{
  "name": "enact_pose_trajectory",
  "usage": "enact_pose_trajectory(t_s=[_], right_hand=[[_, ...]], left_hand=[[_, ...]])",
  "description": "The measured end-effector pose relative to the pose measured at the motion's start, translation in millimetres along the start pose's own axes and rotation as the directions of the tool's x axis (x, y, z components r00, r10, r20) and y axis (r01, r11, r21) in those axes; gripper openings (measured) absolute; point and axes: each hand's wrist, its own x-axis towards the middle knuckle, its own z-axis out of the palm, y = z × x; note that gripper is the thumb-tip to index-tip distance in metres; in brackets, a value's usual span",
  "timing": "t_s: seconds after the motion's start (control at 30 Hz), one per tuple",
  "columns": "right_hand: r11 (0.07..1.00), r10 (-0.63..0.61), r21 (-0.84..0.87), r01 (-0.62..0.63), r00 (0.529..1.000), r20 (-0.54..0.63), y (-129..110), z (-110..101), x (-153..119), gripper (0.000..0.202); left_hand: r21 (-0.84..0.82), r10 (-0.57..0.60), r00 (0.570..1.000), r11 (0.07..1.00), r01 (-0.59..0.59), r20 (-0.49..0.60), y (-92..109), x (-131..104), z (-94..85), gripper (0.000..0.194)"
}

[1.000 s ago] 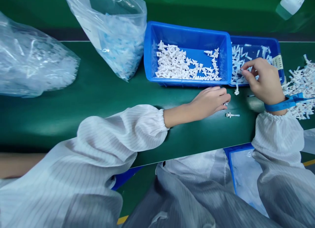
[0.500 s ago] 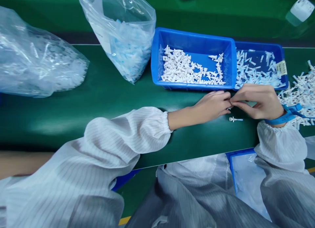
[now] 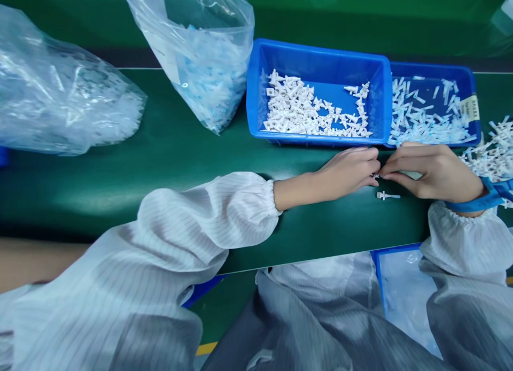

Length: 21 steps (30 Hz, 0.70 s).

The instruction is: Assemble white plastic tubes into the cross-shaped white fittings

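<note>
My left hand [image 3: 352,169] is closed in a pinch on a small white plastic fitting [image 3: 375,176], most of which the fingers cover. Facing it, my right hand [image 3: 435,170], with a blue band at the wrist, pinches at the same spot with thumb and forefinger; what lies between those fingertips is too small to make out. Just below the hands, a white fitting with a pale blue tube [image 3: 388,195] lies on the green table [image 3: 320,226]. Behind them stands a blue bin [image 3: 318,141] of white fittings.
A second blue bin [image 3: 475,109] holds pale blue tubes. At right lies a heap of white and blue pieces [image 3: 491,157]. An upright clear bag [image 3: 212,77] and a lying clear bag [image 3: 80,98] occupy the left. A lined blue box [image 3: 404,285] sits below the table edge.
The view has shifted slightly, so the bins and heap appear further right. My right hand has moved a little away from my left; both remain pinched.
</note>
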Motion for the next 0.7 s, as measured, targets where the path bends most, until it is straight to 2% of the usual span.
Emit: enact_pose_trajectory(t_s=[0.27,0.57,0.7], right_hand=[[0.996,-0.017,-0.086,0.012,0.998,-0.056,-3.3,2.0,-1.3,0.014],[0.976,-0.094,-0.205,0.074,0.992,-0.086,-6.6,6.1,1.0,0.015],[0.975,-0.060,-0.219,0.040,0.995,-0.084,-6.5,9.3,-1.6,0.020]], left_hand=[[0.002,-0.014,0.999,1.000,0.014,0.028,-0.2,1.1,-0.9,0.026],[-0.018,-0.023,0.998,1.000,0.024,0.053,0.2,2.4,-2.9,0.026],[-0.026,-0.029,0.998,0.999,0.030,0.052,-0.2,2.1,-3.2,0.027]])
